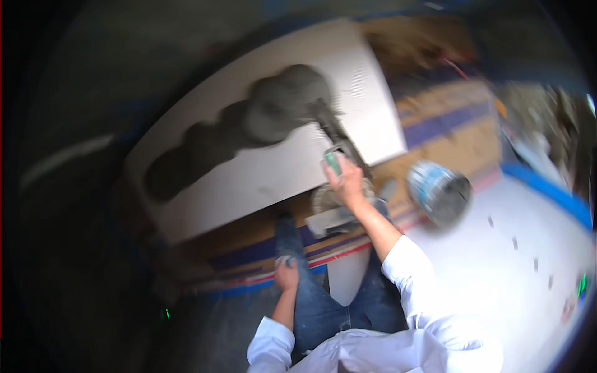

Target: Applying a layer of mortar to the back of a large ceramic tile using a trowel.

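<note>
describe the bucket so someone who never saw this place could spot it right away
Start at the big white tile smeared with grey mortar, lying across the middle of the view. Go down to its right, past the right hand gripping a trowel. The bucket lies tipped on the floor there, the only round, blue-and-white thing, its dark mouth facing right.

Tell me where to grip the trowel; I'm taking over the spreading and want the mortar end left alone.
Grip the trowel by its green handle end, coming from the near side, as the right hand does. Its blade points away onto the grey mortar on the tile, so only the handle looks clean.
</note>
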Tool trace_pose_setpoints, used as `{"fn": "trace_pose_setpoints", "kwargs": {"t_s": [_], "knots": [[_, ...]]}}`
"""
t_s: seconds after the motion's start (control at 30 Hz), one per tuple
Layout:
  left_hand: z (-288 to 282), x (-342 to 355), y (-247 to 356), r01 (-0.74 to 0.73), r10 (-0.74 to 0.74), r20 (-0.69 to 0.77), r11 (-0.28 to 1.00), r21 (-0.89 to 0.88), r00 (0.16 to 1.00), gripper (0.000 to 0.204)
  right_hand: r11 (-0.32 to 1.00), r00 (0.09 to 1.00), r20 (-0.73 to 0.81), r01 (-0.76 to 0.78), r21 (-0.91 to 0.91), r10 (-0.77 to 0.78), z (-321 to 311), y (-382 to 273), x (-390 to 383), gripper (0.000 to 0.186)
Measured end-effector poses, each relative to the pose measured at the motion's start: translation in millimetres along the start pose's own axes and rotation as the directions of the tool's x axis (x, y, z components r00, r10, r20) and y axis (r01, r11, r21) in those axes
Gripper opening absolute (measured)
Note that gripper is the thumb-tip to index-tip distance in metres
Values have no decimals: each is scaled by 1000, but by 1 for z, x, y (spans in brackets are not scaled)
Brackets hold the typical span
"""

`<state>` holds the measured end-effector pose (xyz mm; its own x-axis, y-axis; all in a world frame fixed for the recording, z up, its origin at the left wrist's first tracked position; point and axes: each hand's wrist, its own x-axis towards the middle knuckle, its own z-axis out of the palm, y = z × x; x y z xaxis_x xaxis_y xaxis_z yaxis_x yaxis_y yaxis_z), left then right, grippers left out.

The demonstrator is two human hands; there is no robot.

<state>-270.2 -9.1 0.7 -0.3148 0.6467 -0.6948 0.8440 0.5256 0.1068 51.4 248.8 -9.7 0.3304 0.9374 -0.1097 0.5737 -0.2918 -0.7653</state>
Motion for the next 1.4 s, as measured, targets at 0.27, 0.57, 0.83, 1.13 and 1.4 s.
{"fn": "trace_pose_setpoints", "kwargs": {"t_s": [0.27, 0.57, 0.83, 1.13, 1.4], "knots": [[-16, 16, -26, -183, 181, 35, 981, 69, 983, 32, 825, 856, -310, -497, -269, 414, -218, 197, -186, 29], [22, 3, 12, -257, 232, 236, 963, 82, 944, 36, 238, 693, -611, -713, -659, 382, -221, 405, -313, 28], [-10, 22, 1, -229, 198, 149, 945, 233, 969, 34, 541, 616, -448, -786, -299, 648, -195, 277, -384, 34], [2, 19, -13, -205, 174, 150, 951, 230, 973, 38, 461, 335, -319, -697, 549, 887, -273, 343, -284, 42], [9, 17, 9, -222, 214, 61, 947, 232, 975, 40, 401, 238, -337, -709, 580, 911, -197, 368, -322, 58]]}}
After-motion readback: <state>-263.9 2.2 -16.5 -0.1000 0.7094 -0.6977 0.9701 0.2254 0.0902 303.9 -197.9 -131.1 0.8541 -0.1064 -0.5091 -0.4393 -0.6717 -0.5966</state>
